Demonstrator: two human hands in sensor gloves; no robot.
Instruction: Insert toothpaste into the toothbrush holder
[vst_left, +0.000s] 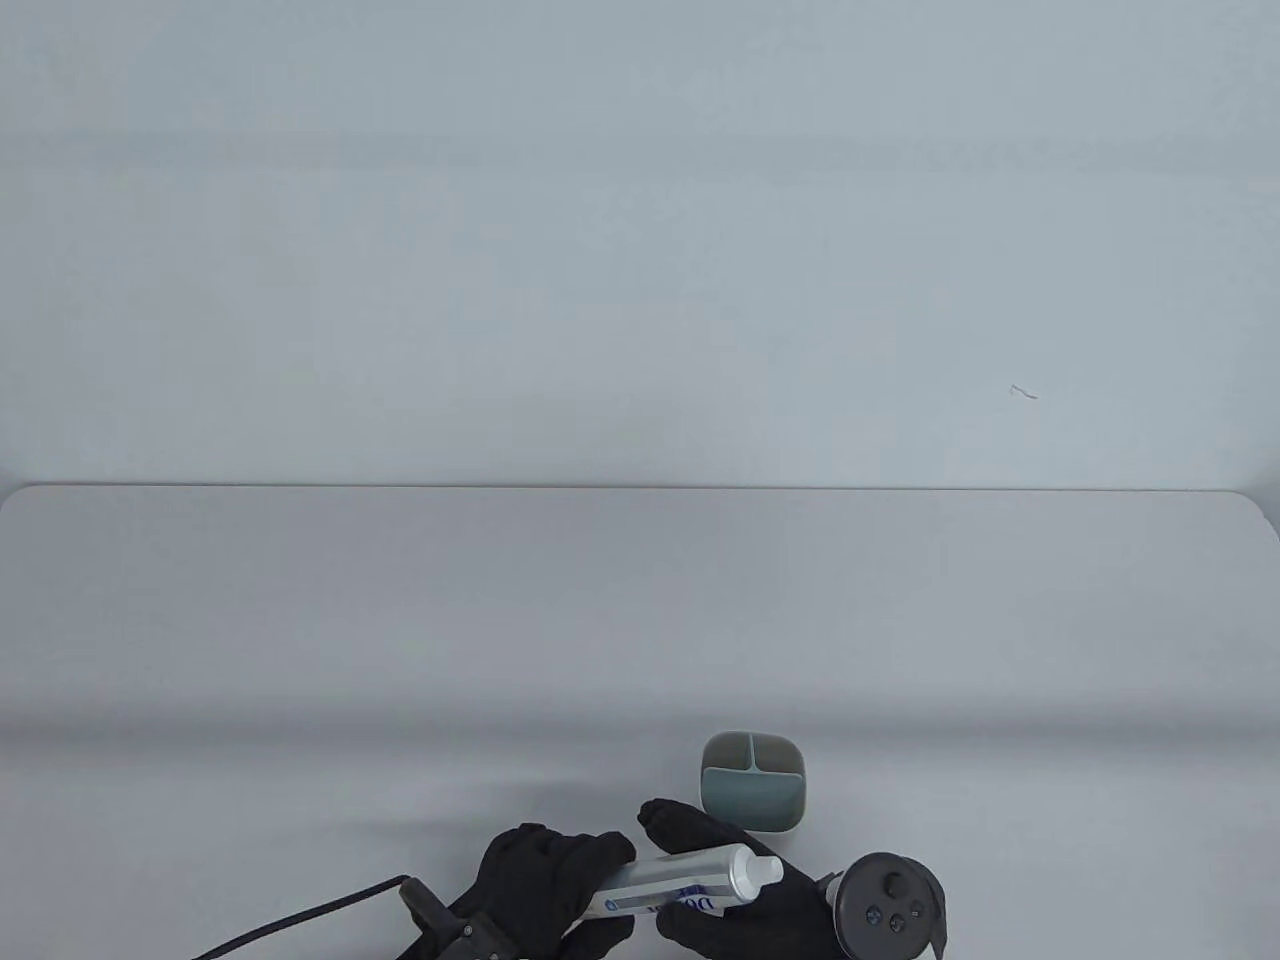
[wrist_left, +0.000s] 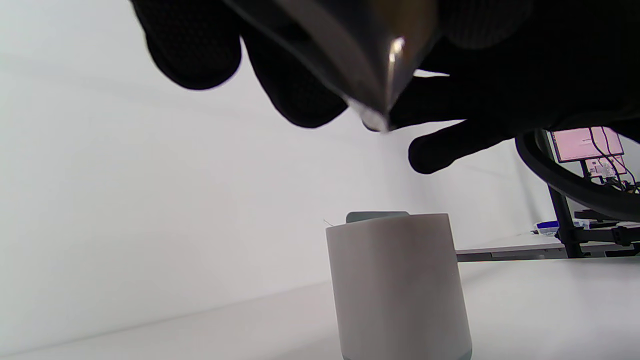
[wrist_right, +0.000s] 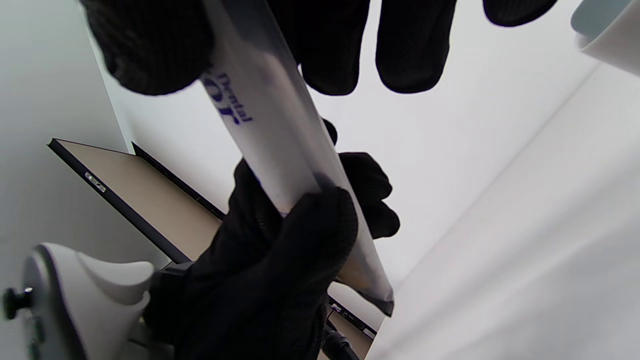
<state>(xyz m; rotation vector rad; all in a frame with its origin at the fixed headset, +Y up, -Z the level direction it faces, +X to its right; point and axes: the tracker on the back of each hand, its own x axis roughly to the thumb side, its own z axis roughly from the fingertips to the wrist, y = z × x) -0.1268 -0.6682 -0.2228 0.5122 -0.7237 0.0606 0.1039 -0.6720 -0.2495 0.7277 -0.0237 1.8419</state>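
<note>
A white toothpaste tube (vst_left: 680, 882) with blue lettering and a white cap (vst_left: 768, 870) lies across both black-gloved hands near the table's front edge, cap pointing right. My left hand (vst_left: 555, 880) grips its flat tail end. My right hand (vst_left: 725, 915) holds it near the cap, fingers behind it and thumb in front. The grey-green toothbrush holder (vst_left: 752, 782) stands upright just beyond the cap, apart from the tube. In the left wrist view the holder (wrist_left: 400, 285) stands below the tube (wrist_left: 360, 55). In the right wrist view the tube (wrist_right: 280, 145) runs down into the left hand (wrist_right: 280, 260).
The right hand's tracker (vst_left: 890, 900) sits at the bottom right, and a black cable (vst_left: 300, 915) trails off left from the left wrist. The white table (vst_left: 640, 620) ends at a far edge against a pale wall.
</note>
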